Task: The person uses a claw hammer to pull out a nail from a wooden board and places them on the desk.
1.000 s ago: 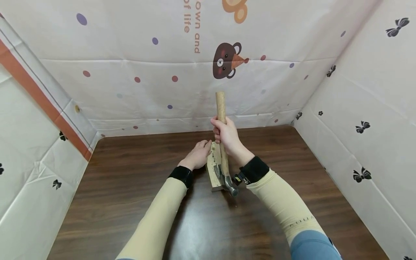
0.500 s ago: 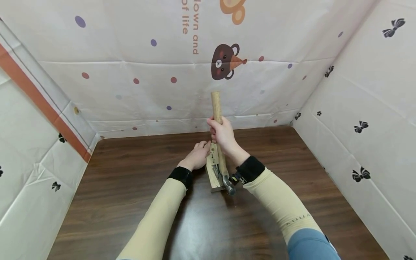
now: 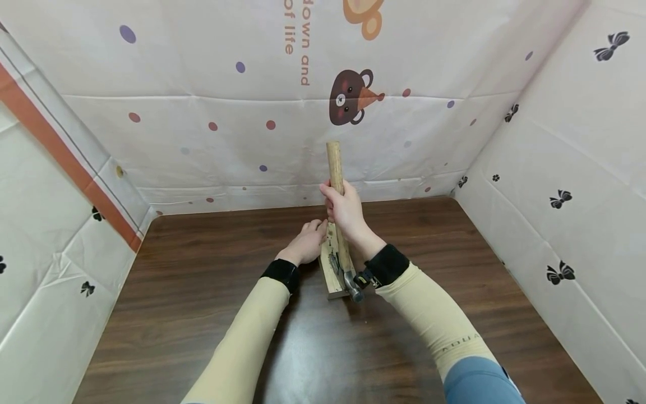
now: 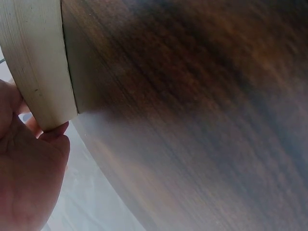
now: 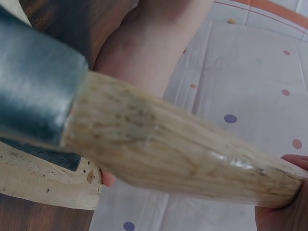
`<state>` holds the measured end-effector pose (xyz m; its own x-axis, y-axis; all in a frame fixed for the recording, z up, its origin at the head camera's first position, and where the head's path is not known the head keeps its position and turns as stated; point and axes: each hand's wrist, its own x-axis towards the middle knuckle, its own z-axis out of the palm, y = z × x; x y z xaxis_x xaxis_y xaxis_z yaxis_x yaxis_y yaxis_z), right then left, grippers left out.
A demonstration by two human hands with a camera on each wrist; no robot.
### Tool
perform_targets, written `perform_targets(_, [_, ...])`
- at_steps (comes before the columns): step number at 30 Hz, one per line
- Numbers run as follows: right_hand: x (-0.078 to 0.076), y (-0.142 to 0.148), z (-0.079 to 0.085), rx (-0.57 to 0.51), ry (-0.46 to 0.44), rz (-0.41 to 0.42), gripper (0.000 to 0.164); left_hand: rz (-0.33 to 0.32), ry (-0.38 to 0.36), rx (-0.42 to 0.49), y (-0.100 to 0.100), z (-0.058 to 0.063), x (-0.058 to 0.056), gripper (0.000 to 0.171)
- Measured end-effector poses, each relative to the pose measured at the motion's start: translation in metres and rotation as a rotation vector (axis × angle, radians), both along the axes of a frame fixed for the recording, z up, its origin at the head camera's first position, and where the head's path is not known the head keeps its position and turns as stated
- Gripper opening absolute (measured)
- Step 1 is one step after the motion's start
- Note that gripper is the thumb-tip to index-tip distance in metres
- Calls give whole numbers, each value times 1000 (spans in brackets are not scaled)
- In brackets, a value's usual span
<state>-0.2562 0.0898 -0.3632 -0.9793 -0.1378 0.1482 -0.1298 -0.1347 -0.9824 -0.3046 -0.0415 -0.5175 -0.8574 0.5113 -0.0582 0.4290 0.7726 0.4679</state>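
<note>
A claw hammer [image 3: 334, 163] stands with its wooden handle up, and my right hand [image 3: 349, 213] grips that handle partway along. The hammer's metal head is at the near end of a pale wooden block [image 3: 330, 283], its claw lying over the block's top face. In the right wrist view the dark metal head [image 5: 38, 82] and handle fill much of the picture; what the claw's tips bear on is hidden. My left hand [image 3: 305, 242] holds the block's far end, thumb and fingers round its corner in the left wrist view. Small dark marks dot the block's top.
The block lies on a dark brown wood-grain table [image 3: 202, 314]. White patterned sheeting [image 3: 227, 151] rises behind the table's far edge and along both sides. Black bands [image 3: 388, 264] with small cameras circle the wrists.
My right hand has tilted the hammer handle slightly to the left, and the head has shifted a little left with it. The left hand and the block have stayed in place.
</note>
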Motion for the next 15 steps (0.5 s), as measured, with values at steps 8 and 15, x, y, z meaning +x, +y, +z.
perform_targets(8, [8,0,-3,12,92,6,12,11,3,2,0,7,6,60])
perform_targets(15, [9,1,-7,45,129,-25,23,5,-6,11,0,15,11,60])
